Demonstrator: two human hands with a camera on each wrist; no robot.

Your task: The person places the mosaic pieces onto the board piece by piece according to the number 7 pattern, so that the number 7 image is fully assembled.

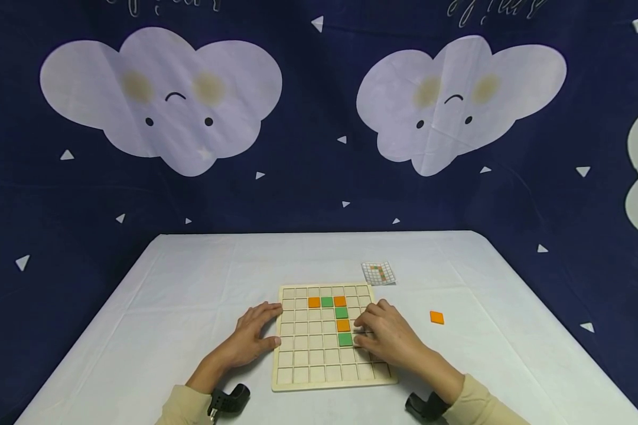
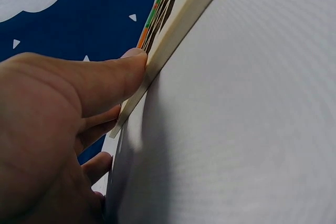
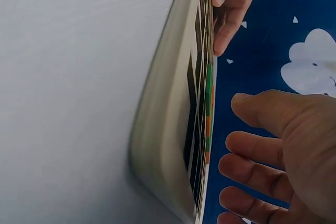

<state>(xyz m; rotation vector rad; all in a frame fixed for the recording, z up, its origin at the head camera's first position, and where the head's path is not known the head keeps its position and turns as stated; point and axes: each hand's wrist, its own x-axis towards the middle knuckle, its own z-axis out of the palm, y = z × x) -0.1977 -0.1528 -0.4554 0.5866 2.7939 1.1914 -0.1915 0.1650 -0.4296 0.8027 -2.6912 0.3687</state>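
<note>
A pale wooden grid board (image 1: pixel 301 358) lies on the table. Green and orange square tiles sit in its cells, forming a row near the top and a column running down from the row's right end. At the column's lower end is a green tile (image 1: pixel 345 339). My left hand (image 1: pixel 251 337) rests against the board's left edge, thumb and fingertips touching it. Over the board's right part is my right hand (image 1: pixel 390 336), its fingers loosely bent beside the column. In the right wrist view, nothing shows between the thumb and fingers of that hand (image 3: pixel 310 150).
One loose orange tile (image 1: pixel 437 317) lies on the white table (image 1: pixel 510 354), right of the board. Behind the board's upper right corner is a small pattern card (image 1: pixel 379 273). A dark blue cloth (image 1: pixel 319 118) with clouds hangs behind the table.
</note>
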